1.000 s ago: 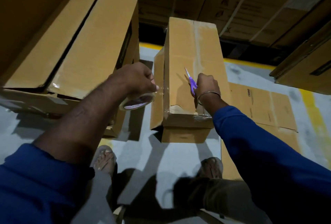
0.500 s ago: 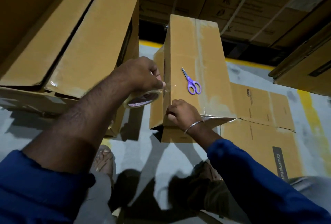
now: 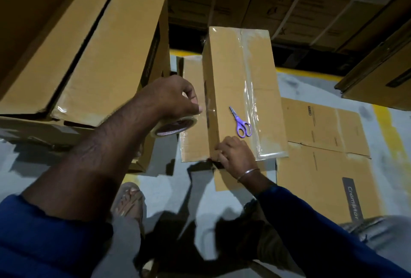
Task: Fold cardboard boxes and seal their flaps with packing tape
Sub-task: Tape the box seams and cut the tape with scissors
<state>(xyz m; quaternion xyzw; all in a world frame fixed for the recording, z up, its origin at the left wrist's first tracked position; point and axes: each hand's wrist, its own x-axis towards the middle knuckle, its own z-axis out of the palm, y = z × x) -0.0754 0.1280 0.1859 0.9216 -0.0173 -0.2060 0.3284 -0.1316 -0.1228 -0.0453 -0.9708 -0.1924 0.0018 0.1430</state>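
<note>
Box [image 3: 240, 90], centre floor: top seam taped, near-left corner unfinished. My left hand [image 3: 171, 97] grips tape roll [image 3: 175, 126] left of it; right hand [image 3: 235, 155] presses that corner, fingers bent. Scissors [image 3: 241, 123] lie on top. Flattened cartons [image 3: 322, 144], right, unfolded.

The left hand [image 3: 171, 97] covers most of the tape roll [image 3: 175, 126], the right hand [image 3: 235, 155] hides the box's [image 3: 240, 82] near corner.
</note>
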